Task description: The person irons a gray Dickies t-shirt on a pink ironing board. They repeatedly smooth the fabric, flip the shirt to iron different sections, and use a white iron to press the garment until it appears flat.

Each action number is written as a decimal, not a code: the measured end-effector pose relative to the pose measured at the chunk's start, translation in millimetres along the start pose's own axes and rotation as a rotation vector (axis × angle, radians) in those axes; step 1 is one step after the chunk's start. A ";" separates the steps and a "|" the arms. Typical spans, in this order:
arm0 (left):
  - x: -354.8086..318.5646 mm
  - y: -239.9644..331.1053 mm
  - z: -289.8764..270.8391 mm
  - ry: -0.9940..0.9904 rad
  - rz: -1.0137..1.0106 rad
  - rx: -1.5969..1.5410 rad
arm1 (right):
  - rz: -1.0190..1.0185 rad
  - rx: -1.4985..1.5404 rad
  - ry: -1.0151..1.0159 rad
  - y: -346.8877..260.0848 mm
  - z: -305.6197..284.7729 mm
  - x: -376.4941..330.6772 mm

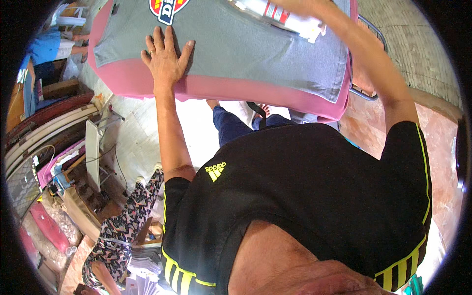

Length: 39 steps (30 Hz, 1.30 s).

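Note:
My left hand (167, 61) lies flat with fingers spread on a grey cloth garment (226, 56). Just beyond its fingertips is a red, yellow and dark printed badge (168, 9), cut by the top edge. The garment is spread over a pink-covered ironing board (216, 88). At the upper right my right hand (299, 6) is closed around the top of what looks like an iron (282, 17), silver and white with a red label. It rests on or just over the garment. Blur and the frame edge hide the fingertips.
A metal rack (366, 93) sticks out at the board's right end. On the left are stacked boards and panels (49, 128) and a folded white table (93, 152). One person in blue (44, 49) is at the far left, another in patterned clothes (115, 241) at the lower left.

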<state>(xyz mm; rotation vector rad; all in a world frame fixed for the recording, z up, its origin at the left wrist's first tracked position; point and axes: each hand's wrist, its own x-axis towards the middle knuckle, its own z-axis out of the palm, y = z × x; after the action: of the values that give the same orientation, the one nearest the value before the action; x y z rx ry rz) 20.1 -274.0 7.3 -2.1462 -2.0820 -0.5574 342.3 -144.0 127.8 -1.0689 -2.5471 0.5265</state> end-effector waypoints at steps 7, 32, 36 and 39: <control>-26.8 2.2 -6.8 0.021 -0.103 -0.022 | 0.067 0.021 -0.040 6.2 0.0 -7.9; -29.7 -1.2 -5.7 -0.010 -0.096 0.014 | 0.369 0.088 -0.106 -50.0 -15.5 -212.7; -24.3 6.0 -10.6 -0.012 -0.108 0.042 | 0.455 0.028 -0.035 -35.0 -27.9 -240.4; -22.8 9.8 -10.5 0.008 -0.111 0.075 | 0.487 0.044 0.045 -24.6 -38.0 -224.5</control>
<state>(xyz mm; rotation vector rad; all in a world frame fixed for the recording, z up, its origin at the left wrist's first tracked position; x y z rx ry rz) 27.8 -299.5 11.4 -1.9952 -2.1919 -0.4892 492.9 -316.2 137.6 -1.6715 -2.2174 0.6631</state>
